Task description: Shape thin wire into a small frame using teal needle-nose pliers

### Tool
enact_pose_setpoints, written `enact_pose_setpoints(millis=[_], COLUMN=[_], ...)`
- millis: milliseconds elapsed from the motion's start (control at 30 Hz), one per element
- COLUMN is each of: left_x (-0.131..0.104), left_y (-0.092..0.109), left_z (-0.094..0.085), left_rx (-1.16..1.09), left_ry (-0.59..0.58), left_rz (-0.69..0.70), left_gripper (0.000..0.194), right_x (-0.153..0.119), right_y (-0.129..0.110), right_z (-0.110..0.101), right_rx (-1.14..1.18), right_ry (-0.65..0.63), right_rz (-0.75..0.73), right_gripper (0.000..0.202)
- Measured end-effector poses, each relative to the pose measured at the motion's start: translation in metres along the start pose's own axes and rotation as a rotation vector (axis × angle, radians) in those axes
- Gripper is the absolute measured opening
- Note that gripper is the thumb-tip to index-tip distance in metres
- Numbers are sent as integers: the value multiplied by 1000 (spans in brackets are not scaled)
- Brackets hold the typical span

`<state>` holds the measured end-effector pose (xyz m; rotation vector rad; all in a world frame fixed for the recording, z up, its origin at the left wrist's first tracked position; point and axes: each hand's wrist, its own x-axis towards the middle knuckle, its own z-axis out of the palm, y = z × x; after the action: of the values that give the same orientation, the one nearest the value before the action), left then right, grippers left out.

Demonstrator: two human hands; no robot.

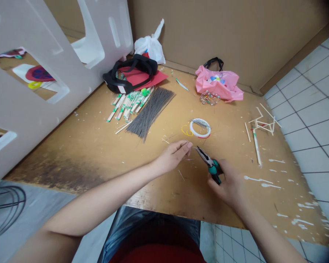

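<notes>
My left hand [178, 153] is closed in a pinch on a thin wire [194, 147], whose end points toward the pliers. Green-and-black pliers [214, 168] are gripped in my right hand [229, 182], their jaws just right of the wire's tip. Whether the jaws touch the wire I cannot tell. Beyond my hands lies a white ring [191, 128] with short wire pieces inside it, beside a yellow loop [184, 130]. A bundle of grey wires [153, 111] lies farther left on the wooden table [98, 146].
Wrapped chopsticks [128, 104] and a black headset [120, 86] sit at the back left, near a white bag [152, 47]. A pink bag [227, 86] and a beaded wire piece [210, 98] are at the back right. Joined sticks [265, 126] lie right. A white plastic panel [52, 36] stands left.
</notes>
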<state>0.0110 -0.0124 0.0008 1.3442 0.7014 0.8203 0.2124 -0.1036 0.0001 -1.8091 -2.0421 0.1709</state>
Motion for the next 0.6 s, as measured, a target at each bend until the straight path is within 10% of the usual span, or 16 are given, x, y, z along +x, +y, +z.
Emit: enact_pose_setpoints(millis=[600], left_x=[0], left_y=[0], left_z=[2], left_rx=[-251], left_ry=[-85], left_rz=[-74], left_gripper=[31], right_x=[-1], right_y=[1], right_z=[-1], right_rx=[-113], right_ry=[69], right_rz=[61], right_gripper=[37])
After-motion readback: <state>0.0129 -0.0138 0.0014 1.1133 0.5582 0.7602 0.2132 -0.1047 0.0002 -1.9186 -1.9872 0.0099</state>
